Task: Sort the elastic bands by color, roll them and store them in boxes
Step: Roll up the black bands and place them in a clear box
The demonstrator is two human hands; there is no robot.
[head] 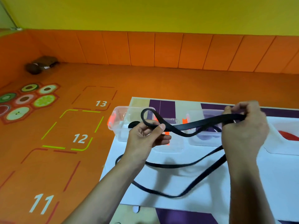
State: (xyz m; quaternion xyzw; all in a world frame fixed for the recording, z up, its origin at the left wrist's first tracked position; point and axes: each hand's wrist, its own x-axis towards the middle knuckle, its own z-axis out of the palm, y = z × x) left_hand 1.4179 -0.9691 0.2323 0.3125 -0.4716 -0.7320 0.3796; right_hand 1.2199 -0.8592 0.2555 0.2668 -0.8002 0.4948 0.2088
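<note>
Only the head cam on this one, looking down at both hands. The left hand (145, 138) has the black band (203, 122) pinched between thumb and fingers, and a small loop of it pokes up just past that pinch. From there the band sags across to the right hand (244, 131), whose fingers are curled round it, with the fingertips (234, 109) nipping it at the top. So both hands are gripping the same band, held up in the air.

Below the right hand's grip, the rest of the band drops onto the white sheet (258, 183) and trails in long loose loops under both wrists.

Just beyond the left hand's pinch sits a clear box (119, 110) with orange latches and a rolled-up black band (134, 124) inside. Between the two grips and a bit further back is a second clear box (205, 142) with something purple (203, 137) in it; it's partly hidden by the band, so I can't tell if it's rolled. Out past the right hand is a third box (278, 147) with something red (289, 135) in it.

Off to the left of the left arm is orange floor (145, 81) with squares numbered 11, 12 and 13 and some fruit stickers (24, 101). Way beyond those, a brown lump (40, 65) sits in the corner, too blurry to make out.
</note>
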